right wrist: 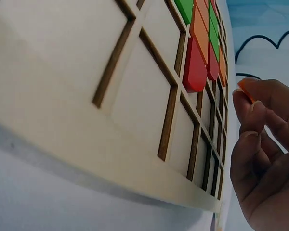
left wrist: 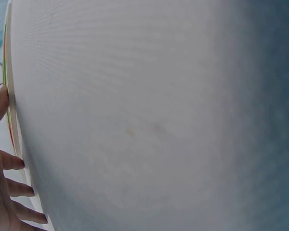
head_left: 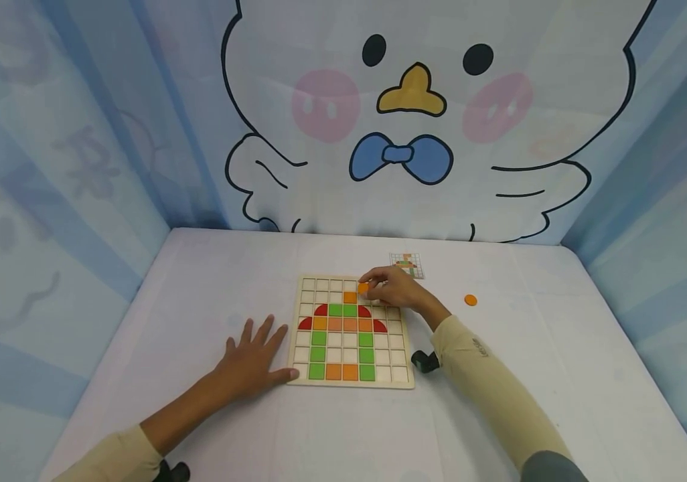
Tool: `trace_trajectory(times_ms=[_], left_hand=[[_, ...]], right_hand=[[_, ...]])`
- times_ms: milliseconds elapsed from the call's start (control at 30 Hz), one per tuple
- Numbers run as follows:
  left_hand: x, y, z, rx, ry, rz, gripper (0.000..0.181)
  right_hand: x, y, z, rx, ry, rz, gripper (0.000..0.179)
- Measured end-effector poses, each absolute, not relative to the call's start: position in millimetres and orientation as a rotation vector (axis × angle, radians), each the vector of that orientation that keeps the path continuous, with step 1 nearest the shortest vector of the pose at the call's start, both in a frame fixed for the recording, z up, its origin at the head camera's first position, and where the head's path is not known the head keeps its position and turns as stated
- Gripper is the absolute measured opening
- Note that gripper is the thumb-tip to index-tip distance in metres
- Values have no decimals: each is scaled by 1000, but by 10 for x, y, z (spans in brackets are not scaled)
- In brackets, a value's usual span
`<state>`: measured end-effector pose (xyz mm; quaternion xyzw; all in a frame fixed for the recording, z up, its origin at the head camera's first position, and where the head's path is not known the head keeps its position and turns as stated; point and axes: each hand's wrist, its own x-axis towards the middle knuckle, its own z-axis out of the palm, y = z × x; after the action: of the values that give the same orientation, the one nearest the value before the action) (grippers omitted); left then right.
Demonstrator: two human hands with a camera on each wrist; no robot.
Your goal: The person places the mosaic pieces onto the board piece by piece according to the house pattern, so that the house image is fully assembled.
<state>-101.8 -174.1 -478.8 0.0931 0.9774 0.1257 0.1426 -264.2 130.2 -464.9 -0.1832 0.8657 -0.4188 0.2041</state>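
A wooden grid board [head_left: 394, 356] lies on the table, with green, orange and red pieces set in a mushroom-like pattern. My right hand [head_left: 396, 286] is over its top rows and pinches an orange piece [head_left: 363, 288] between thumb and fingertips. In the right wrist view that orange piece [right wrist: 246, 90] shows only as a thin edge, so its full shape is hidden. The left hand [head_left: 251, 361] rests with spread fingers on the table, its thumb touching the board's lower left corner. Seen from the left wrist, that thumb [left wrist: 0, 103] lies against the board's edge.
A small pattern card [head_left: 406, 263] lies behind the board, partly covered by the right hand. One round orange piece [head_left: 471, 300] sits on the white table [head_left: 530, 348] to the right. Printed curtains [head_left: 404, 207] enclose the table's back and sides.
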Motion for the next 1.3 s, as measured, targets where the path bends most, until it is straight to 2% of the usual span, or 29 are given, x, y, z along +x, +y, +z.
trace_trajectory(times_ms=[400, 700, 1300], left_hand=[[-1012, -1737, -4781, 277, 2825, 385, 93], [-1000, -1720, -4771, 278, 2830, 368, 93], [-995, -1732, -4730, 266, 2817, 373, 92]], right_hand=[[-2707, 1065, -4683, -603, 2521, -1045, 29], [-2705, 975, -4704, -558, 2614, -957, 28], [-2711, 1086, -4618, -561, 2605, -955, 36]])
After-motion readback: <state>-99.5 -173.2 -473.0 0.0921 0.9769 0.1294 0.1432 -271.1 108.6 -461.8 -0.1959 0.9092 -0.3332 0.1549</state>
